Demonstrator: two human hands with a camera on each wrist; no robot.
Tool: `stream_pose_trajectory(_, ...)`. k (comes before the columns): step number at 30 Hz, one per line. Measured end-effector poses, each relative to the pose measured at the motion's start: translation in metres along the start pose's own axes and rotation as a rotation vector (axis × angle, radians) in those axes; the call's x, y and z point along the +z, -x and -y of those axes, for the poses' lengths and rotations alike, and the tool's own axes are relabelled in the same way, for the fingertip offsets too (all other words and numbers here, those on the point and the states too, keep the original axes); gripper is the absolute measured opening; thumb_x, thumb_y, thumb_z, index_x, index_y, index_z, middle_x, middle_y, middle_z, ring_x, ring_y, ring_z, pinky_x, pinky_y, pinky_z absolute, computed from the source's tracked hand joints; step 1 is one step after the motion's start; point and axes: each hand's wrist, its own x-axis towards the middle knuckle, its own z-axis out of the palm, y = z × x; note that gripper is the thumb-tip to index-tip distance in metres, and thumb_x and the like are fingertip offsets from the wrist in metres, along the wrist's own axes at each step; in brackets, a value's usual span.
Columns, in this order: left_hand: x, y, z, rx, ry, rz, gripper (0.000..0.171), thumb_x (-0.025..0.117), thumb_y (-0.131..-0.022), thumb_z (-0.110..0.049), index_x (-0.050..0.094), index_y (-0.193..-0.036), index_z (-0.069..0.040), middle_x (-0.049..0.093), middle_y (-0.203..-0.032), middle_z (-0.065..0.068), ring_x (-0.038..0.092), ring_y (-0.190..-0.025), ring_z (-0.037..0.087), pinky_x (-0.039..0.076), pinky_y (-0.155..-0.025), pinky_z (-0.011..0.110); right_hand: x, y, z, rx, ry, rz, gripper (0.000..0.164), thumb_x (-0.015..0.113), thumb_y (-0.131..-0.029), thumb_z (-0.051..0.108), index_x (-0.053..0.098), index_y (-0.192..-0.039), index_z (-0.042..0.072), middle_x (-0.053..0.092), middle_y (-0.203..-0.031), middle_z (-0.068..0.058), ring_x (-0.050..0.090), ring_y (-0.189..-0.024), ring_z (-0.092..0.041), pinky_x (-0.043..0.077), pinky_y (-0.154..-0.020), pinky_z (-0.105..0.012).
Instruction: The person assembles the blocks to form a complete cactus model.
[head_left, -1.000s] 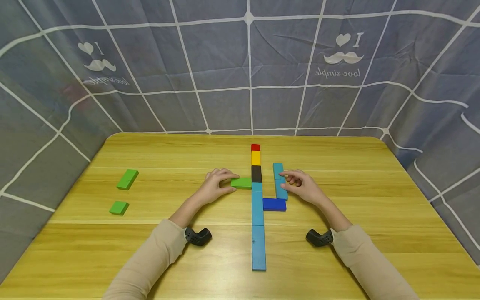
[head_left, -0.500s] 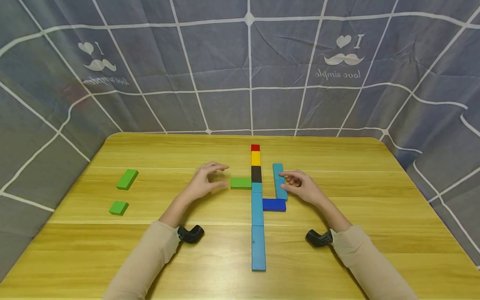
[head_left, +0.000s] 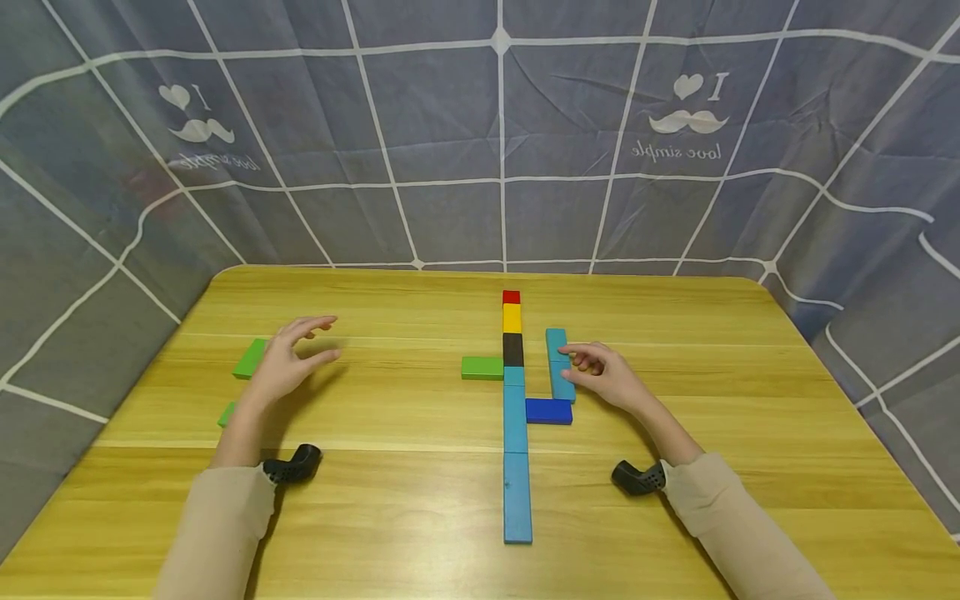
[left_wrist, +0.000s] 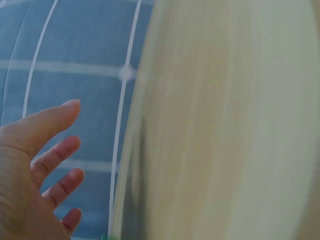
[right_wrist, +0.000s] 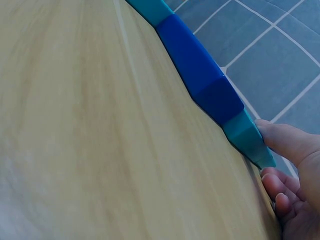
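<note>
My left hand [head_left: 281,367] is above the left part of the table, fingers spread and holding nothing, also seen in the left wrist view. Its hand and wrist partly cover a longer green block [head_left: 248,360] and a shorter green block [head_left: 227,414]. With fingers loosely bent, my right hand [head_left: 606,377] rests at two light blue blocks [head_left: 557,342] laid end to end. In the right wrist view its thumb [right_wrist: 285,140] appears against a light blue block [right_wrist: 247,137]. A dark blue block [head_left: 549,411] sits at their near end.
Down the table's middle runs a line of flat blocks: red [head_left: 512,297], yellow [head_left: 512,317], black [head_left: 513,350], then several light blue ones [head_left: 516,498]. Another green block [head_left: 482,368] abuts its left side. A grey curtain [head_left: 442,217] hangs behind the table [head_left: 405,533].
My left hand has let go of the green block beside the line and moved left, over toward the two loose green blocks. The right hand has stayed still.
</note>
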Motion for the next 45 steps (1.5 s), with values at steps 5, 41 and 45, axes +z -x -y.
stream_pose_trajectory(5,-0.031,0.022,0.017,-0.066,-0.061,-0.010,0.055,0.066,-0.085,-0.016,0.044,-0.133,-0.001,0.046,-0.125,0.025,0.035,-0.112,0.046,0.012,-0.091,0.066,0.000,0.000,0.000,-0.005,-0.002,0.000,0.036,0.062,-0.085,0.003,0.055,-0.118,-0.009,0.049,-0.091,-0.021,0.041,-0.077,-0.025,0.036,-0.067,-0.025)
stream_pose_trajectory(41,-0.079,0.040,0.063,-0.314,-0.192,0.237,0.079,0.063,-0.084,-0.028,0.017,-0.146,-0.008,0.014,-0.138,0.033,0.006,-0.120,0.061,0.003,-0.085,0.073,0.000,-0.001,-0.002,-0.014,0.004,-0.002,0.035,0.061,-0.085,0.002,0.055,-0.118,-0.008,0.050,-0.092,-0.023,0.041,-0.077,-0.024,0.036,-0.067,-0.025)
stream_pose_trajectory(45,-0.078,0.037,0.062,-0.324,-0.200,0.263,0.081,0.062,-0.085,-0.031,0.015,-0.146,-0.008,0.011,-0.137,0.034,0.006,-0.119,0.060,0.005,-0.084,0.072,0.001,-0.002,-0.003,-0.020,0.007,-0.001,0.035,0.061,-0.085,0.002,0.055,-0.118,-0.008,0.050,-0.092,-0.022,0.042,-0.077,-0.024,0.036,-0.067,-0.025)
